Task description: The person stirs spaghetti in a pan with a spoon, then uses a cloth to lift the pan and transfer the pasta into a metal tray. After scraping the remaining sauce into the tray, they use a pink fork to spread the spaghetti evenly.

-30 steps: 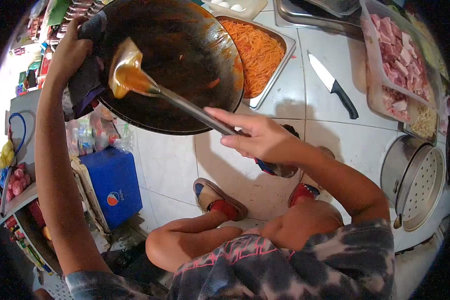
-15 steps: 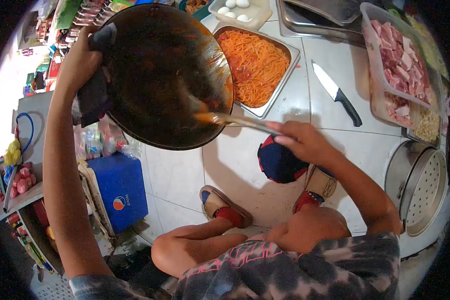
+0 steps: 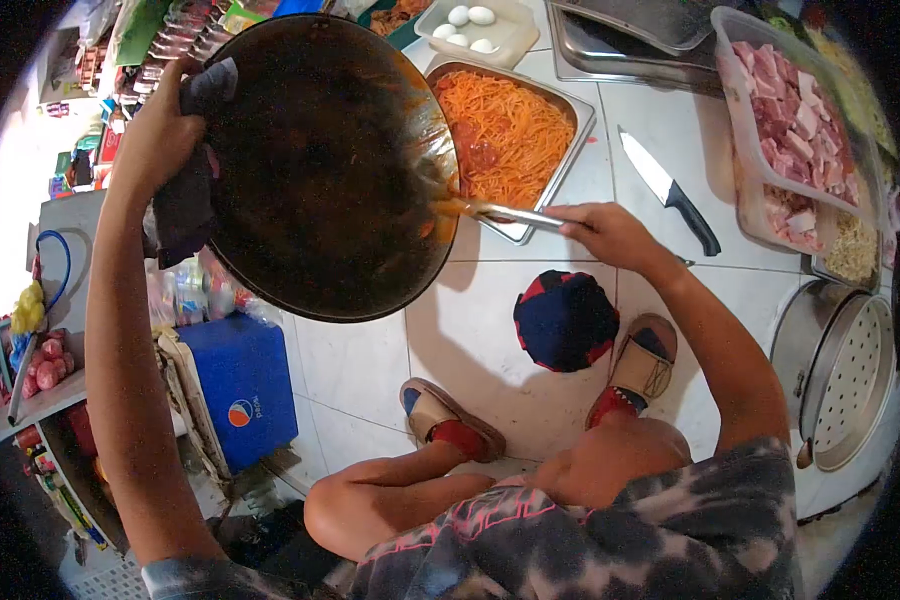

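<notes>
My left hand (image 3: 158, 130) grips the far rim of a big dark wok (image 3: 320, 170) through a dark cloth (image 3: 185, 200). The wok is tilted on its side toward a steel tray of orange noodles (image 3: 510, 135) on the tiled floor. My right hand (image 3: 610, 232) holds the metal handle of a ladle (image 3: 500, 212). The ladle's sauce-coated head lies at the wok's lower rim, right at the tray's near edge.
A black-handled knife (image 3: 670, 185) lies right of the tray. A tub of raw meat (image 3: 795, 130) and a steel steamer pot (image 3: 835, 360) stand at right, eggs (image 3: 467, 20) at the back. A dark cap (image 3: 565, 320) lies by my sandalled feet; a blue cooler (image 3: 240, 385) is at left.
The ladle has swept from the wok's upper left down to its rim by the tray. My right hand moved up and right with it. The wok tipped further toward the tray.
</notes>
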`<action>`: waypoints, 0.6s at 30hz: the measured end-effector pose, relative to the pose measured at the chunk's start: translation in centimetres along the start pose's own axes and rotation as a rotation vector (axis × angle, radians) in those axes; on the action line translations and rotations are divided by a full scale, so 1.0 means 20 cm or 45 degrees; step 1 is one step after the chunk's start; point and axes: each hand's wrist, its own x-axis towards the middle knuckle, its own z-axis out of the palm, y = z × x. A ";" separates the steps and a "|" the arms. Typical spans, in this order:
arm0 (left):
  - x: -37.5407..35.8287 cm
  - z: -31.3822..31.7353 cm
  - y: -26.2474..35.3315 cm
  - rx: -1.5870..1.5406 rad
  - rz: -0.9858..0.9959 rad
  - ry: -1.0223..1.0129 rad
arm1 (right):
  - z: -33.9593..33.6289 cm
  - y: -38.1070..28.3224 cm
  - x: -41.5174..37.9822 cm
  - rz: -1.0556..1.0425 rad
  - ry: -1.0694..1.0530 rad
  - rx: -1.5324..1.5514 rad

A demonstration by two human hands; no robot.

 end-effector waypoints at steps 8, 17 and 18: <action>-0.03 -0.06 0.02 -0.157 -0.049 -0.051 | 0.07 -0.15 -0.03 -0.134 -0.274 0.228; -0.03 -0.04 0.07 -0.029 -0.138 -0.134 | -0.07 -0.08 -0.03 -0.047 0.036 -0.159; -0.03 -0.02 0.02 -0.015 -0.098 -0.105 | -0.07 -0.12 -0.04 -0.002 -0.021 -0.112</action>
